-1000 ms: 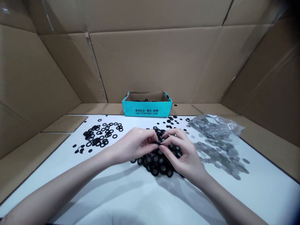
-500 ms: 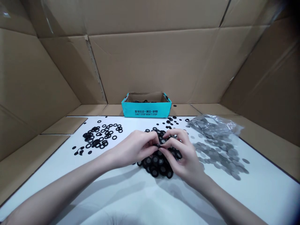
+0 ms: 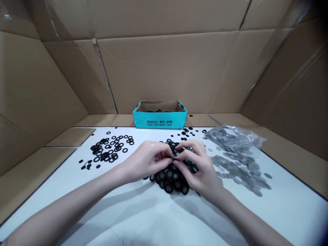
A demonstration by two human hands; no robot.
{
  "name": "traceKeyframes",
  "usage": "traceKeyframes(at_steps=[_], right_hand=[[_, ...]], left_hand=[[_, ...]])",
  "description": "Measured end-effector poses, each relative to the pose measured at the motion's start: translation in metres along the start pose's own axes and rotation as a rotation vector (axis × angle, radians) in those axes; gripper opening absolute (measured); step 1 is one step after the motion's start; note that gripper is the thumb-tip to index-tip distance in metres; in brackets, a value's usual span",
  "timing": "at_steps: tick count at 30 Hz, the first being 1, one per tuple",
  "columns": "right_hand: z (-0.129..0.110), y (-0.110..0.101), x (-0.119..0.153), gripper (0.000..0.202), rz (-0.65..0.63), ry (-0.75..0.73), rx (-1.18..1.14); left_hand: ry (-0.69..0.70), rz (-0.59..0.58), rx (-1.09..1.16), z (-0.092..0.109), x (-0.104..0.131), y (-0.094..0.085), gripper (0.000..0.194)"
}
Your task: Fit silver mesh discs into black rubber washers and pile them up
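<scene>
My left hand [image 3: 151,159] and my right hand [image 3: 198,164] meet above a heap of black rings with grey centres [image 3: 169,176]. Between the fingertips of both hands is a small black ring [image 3: 173,158], seen nearly edge-on. Thumb and index finger of each hand pinch it; whether a grey disc sits inside it I cannot tell. The other fingers of my right hand curl over the heap and hide part of it.
Loose black rings [image 3: 118,147] lie on the left of the white table [image 3: 123,212]. Grey discs [image 3: 238,169] spread on the right by a clear plastic bag [image 3: 235,136]. A turquoise box [image 3: 160,120] holding black pieces stands at the back. Cardboard walls [image 3: 166,68] surround the table.
Both hands stay nearly in place, still pinching the small ring at the same spot. Only slight finger shifts show.
</scene>
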State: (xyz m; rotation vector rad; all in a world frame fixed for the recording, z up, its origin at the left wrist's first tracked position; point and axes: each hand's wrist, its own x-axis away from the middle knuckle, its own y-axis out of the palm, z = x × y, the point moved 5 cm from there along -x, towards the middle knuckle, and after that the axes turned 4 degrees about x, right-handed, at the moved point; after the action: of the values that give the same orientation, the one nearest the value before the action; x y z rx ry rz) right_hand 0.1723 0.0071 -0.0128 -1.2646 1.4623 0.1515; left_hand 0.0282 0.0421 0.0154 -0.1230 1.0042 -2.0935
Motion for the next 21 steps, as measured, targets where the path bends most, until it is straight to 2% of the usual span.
traceKeyframes(at_steps=[5, 8, 13, 18, 21], right_hand=[[-0.006, -0.003, -0.001, 0.017, 0.063, -0.067, 0.057], [-0.003, -0.005, -0.003, 0.016, 0.029, 0.006, 0.010], [0.003, -0.003, -0.004, 0.017, -0.076, 0.128, -0.195], [0.008, 0.001, -0.002, 0.017, -0.057, 0.180, -0.198], [0.015, 0.003, 0.000, 0.018, -0.056, 0.263, -0.332]], left_hand=[[-0.016, 0.005, 0.013, 0.003, 0.000, 0.000, 0.011], [0.004, 0.019, 0.020, 0.006, 0.000, -0.001, 0.010], [0.037, -0.016, -0.019, 0.011, 0.001, 0.000, 0.010], [0.038, 0.047, -0.043, 0.008, 0.002, -0.003, 0.010], [0.099, 0.048, 0.019, 0.010, 0.003, -0.005, 0.005]])
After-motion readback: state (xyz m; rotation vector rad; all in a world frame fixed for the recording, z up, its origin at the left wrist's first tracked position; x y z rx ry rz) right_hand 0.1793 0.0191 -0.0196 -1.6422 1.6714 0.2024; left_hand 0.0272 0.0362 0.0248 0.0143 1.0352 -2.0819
